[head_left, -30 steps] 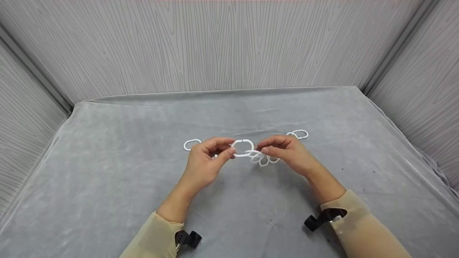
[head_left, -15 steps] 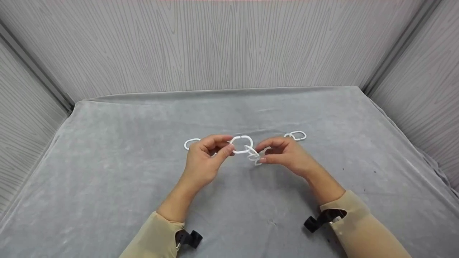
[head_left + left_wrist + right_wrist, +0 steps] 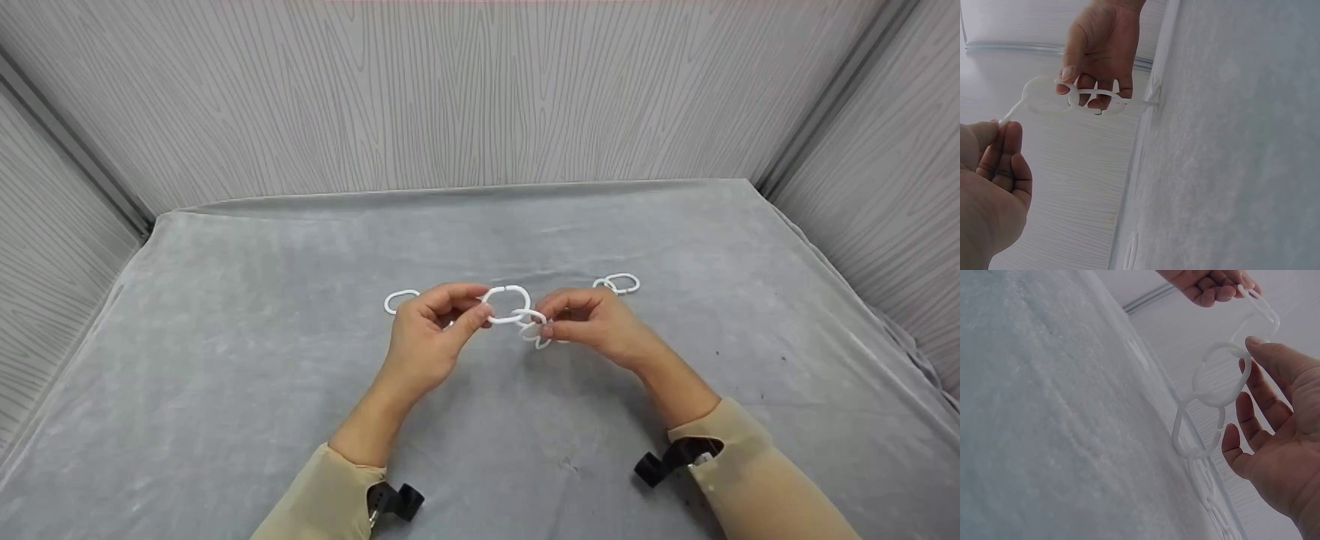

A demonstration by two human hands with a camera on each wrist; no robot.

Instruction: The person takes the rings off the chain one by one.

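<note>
Nearest the camera, two beige sleeves (image 3: 322,495) are being seen, each with a black wrist mount (image 3: 397,501) strapped on.

Left hand (image 3: 431,337): a white oval ring (image 3: 506,304) is being pinched at its left end between thumb and curled index finger, fingers closed tight on it. The ring is being held off the cloth, roughly upright, probably so its split at the top is kept reachable.

Right hand (image 3: 600,326): the next ring in the chain (image 3: 534,330) is being pinched by thumb and index tip. In the right wrist view the thumb (image 3: 1275,363) is being pressed on the ring's top edge, while the other fingers are being held loosely spread below, not clamped. The remaining links are being left to hang, which is keeping them clear of the joint being worked.

The chain is being kept midway between the two hands, above the table's centre, its lowest links dangling close to the cloth; contact cannot be told.

Underneath, a grey cloth (image 3: 225,390) is being used as the work surface.

Farther back, one loose ring (image 3: 400,300) is lying flat just beyond the left hand, and a pair of rings (image 3: 619,283) is lying just beyond the right hand. Whether that pair is linked cannot be told. All are being kept within easy reach.

Behind, grey wood-grain panels (image 3: 480,97) are enclosing the table on three sides.
</note>
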